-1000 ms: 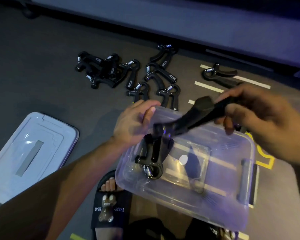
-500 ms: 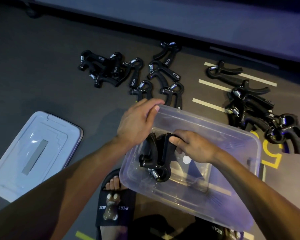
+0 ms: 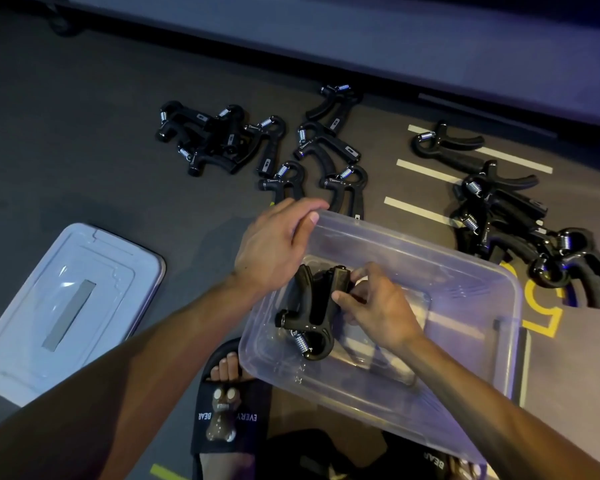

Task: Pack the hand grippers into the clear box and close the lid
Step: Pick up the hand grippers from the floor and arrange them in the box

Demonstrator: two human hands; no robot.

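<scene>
The right hand (image 3: 378, 306) has come down from mid-air, pinching a gripper (image 3: 309, 313) inside the box (image 3: 465, 271); the left hand (image 3: 274, 247) grips the box's ten o'clock rim, so packing has barely begun.

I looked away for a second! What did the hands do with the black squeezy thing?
The right hand carried a hand gripper down into the clear box, beside the one already inside, and still holds it. The left hand stayed on the rim; the lid stayed put.

arms: bare, sleeveless | footwear: black slide sandal (image 3: 230, 419), white "EVERY BEAR" print
</scene>
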